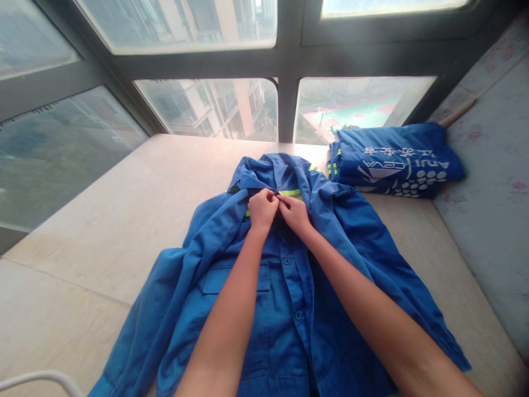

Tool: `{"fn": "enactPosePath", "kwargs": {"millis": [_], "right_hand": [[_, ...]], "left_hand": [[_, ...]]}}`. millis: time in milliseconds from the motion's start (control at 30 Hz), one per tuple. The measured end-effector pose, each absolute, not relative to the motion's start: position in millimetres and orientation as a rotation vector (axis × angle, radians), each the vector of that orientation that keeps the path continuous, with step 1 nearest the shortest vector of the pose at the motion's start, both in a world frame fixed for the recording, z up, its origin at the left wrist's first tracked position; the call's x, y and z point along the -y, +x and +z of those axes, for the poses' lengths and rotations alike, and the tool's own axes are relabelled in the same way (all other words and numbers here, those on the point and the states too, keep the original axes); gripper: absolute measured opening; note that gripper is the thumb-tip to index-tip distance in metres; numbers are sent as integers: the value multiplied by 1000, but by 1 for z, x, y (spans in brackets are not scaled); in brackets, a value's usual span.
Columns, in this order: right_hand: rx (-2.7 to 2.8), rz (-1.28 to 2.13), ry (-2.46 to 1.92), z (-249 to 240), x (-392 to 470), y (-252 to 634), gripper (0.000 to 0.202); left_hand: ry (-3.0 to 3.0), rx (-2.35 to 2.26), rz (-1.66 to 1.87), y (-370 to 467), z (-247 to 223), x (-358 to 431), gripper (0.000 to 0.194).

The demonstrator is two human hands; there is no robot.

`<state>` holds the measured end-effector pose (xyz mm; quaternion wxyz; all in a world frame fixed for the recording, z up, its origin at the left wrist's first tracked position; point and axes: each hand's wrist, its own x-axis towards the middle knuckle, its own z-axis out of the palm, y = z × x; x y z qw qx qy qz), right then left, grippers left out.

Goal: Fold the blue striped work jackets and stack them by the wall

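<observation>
A blue work jacket point(235, 309) with yellow-green reflective strips lies spread out, collar toward the window and sleeves out to both sides. My left hand point(263, 209) and my right hand point(292, 212) meet at the upper front edges, just below the collar point(285, 171). Fingers of both hands are pinched together on the jacket's front placket; the exact spot between the fingertips is hidden. Below them, a button point(286, 261) and a lower button point(298, 315) show along the placket. The lower front edges lie apart near the hem.
Folded blue garments point(397, 154) with white printing are stacked at the back right by the wall point(487, 182). Grey window frames point(288, 105) border the pale ledge point(103, 220). A white cable or tube point(41, 376) curves in at the lower left.
</observation>
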<state>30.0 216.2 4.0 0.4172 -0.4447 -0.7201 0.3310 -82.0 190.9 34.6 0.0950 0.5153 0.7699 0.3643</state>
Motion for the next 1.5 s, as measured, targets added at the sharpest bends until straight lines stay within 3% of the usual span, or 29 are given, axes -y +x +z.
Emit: {"fn": "enactPosePath", "kwargs": {"millis": [300, 567, 767, 933, 1167, 1500], "right_hand": [[1858, 740, -1153, 4, -215, 27, 30], [2068, 598, -1370, 31, -226, 27, 17], [2492, 359, -1354, 55, -237, 32, 22], [2661, 194, -1266, 66, -239, 35, 23], [2633, 60, -1209, 45, -227, 39, 32], [2511, 53, -1133, 20, -227, 41, 35]], "left_hand": [[923, -1967, 1627, -80, 6, -199, 12], [1064, -1964, 1585, -85, 12, -195, 14], [1417, -1978, 1437, -92, 23, -188, 12], [1273, -1897, 1531, -91, 22, -188, 10], [703, -1603, 1665, -79, 16, -191, 14], [897, -1736, 1579, -84, 15, -188, 14]]}}
